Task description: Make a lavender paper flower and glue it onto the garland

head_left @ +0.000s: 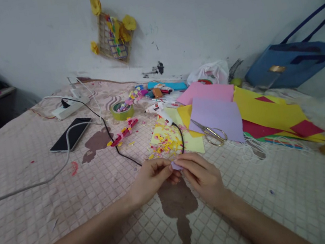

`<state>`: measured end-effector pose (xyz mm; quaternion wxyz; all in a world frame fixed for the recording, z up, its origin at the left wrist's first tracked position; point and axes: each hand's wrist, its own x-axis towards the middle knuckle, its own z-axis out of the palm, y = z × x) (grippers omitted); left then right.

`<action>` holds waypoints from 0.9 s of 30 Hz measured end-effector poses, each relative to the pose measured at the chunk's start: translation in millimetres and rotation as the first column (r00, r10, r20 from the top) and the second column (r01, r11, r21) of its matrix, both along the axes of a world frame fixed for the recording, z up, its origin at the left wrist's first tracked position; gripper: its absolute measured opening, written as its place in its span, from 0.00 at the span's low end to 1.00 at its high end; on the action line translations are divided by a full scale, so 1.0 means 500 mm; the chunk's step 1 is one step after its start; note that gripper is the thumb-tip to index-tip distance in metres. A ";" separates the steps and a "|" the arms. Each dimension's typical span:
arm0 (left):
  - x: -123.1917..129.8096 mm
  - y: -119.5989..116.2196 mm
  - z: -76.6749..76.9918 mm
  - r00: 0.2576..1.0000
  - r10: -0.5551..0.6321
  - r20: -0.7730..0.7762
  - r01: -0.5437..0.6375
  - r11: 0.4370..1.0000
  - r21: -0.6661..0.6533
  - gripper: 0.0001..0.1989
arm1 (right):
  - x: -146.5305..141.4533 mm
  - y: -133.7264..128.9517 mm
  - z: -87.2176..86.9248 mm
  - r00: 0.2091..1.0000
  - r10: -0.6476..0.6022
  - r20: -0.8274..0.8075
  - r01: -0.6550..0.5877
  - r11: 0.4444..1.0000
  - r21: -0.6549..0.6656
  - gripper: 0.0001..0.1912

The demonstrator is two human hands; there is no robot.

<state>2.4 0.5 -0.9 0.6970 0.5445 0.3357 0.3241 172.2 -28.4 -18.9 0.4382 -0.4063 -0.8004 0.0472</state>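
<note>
A small piece of purple paper is pinched between the fingertips of both hands, low in the middle of the view. My left hand grips it from the left, thumb against fingers. From the right, my right hand holds its other side with closed fingers. Just beyond the hands, yellow and pink paper bits are scattered on a pale yellow sheet. A white glue gun lies behind them. Gold-handled scissors rest partly on a purple sheet.
Phone, power strip and cables lie left. A green tape roll and decorated pink stick are nearer the middle. Yellow sheets, white string and a blue bag are right.
</note>
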 end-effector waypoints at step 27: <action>-0.005 0.005 -0.002 0.996 0.019 -0.082 -0.002 0.978 0.208 0.08 | -0.007 0.000 0.032 0.886 0.007 -0.464 -0.205 0.903 -0.378 0.09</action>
